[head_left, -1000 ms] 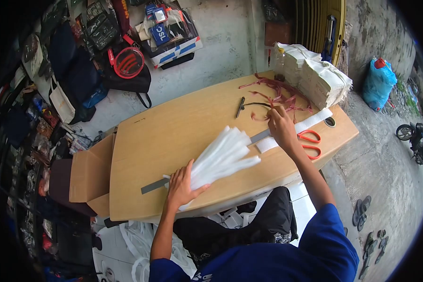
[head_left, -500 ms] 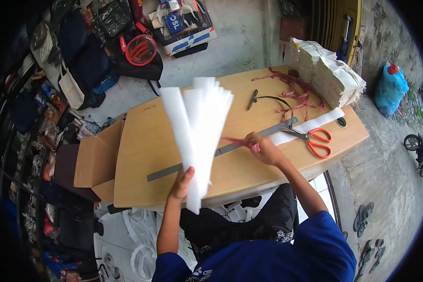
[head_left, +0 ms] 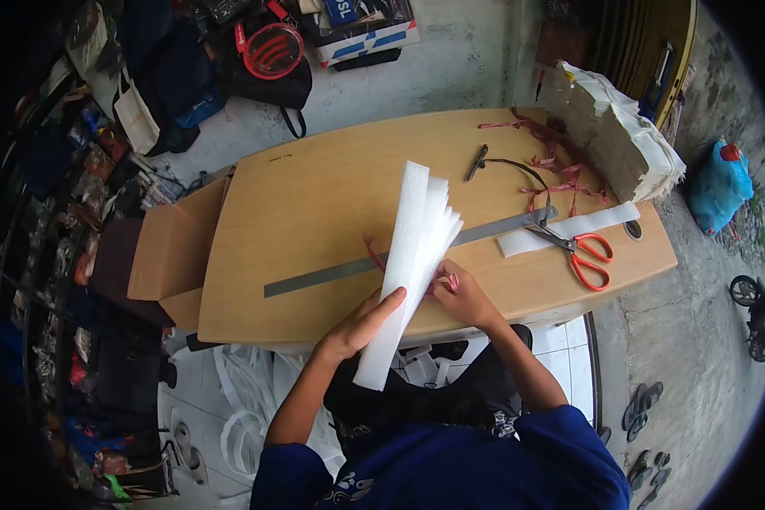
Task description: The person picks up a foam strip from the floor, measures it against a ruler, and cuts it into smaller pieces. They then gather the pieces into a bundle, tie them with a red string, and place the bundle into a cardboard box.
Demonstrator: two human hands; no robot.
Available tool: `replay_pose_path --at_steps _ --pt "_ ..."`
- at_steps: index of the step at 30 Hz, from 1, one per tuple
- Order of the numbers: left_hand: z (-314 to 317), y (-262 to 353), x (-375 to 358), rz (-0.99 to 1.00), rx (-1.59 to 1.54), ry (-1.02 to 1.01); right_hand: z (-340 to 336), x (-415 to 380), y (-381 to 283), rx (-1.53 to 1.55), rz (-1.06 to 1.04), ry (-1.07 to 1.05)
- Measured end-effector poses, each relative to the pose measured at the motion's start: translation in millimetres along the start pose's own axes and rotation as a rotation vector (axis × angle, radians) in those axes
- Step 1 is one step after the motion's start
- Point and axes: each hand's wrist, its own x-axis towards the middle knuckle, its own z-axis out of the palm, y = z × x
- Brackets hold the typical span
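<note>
A bundle of white foam strips (head_left: 406,246) is tilted over the front of the table, its upper ends fanned out. My left hand (head_left: 364,323) is closed around its lower part, thumb across the front strip. My right hand (head_left: 461,297), fingers curled, pinches a pink ribbon-like tie (head_left: 447,280) at the bundle's right side. A loose end of the tie shows left of the strips; the part behind them is hidden. Beneath the bundle lies a long steel ruler (head_left: 323,279). Orange-handled scissors (head_left: 588,259) rest to the right, blades over a single foam strip (head_left: 518,244).
Several pink ties (head_left: 561,174) and a black strap-like item (head_left: 478,163) lie toward the back right of the wooden table (head_left: 314,195). A tall white stack (head_left: 618,132) stands at the far right corner. An open cardboard box (head_left: 174,255) adjoins the left edge.
The foam bundle has come lower and to the right, turning to lean rightward. My right hand has drawn in against it with the tie, whose end now shows on the left side.
</note>
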Motion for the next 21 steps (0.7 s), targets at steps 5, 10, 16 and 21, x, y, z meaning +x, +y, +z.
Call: replay_pose_path --at_steps 5,10,16,21 --pt "-8.5 -7.0 4.5 -0.021 0.38 -0.048 4.9 -7.1 -11.2 0.055 0.145 0.046" --pt "-2.4 9.2 8.5 -0.095 0.639 -0.043 5.6 -17.2 -17.7 -0.042 0.12 0.03" --pt "-4.4 13.9 10.8 -0.073 0.772 -0.057 10.4 -26.4 -42.1 -0.207 -0.02 0.187" --pt "-3.2 17.1 9.2 -0.012 0.907 -0.012 10.5 -29.2 -40.3 -0.372 -0.206 0.2"
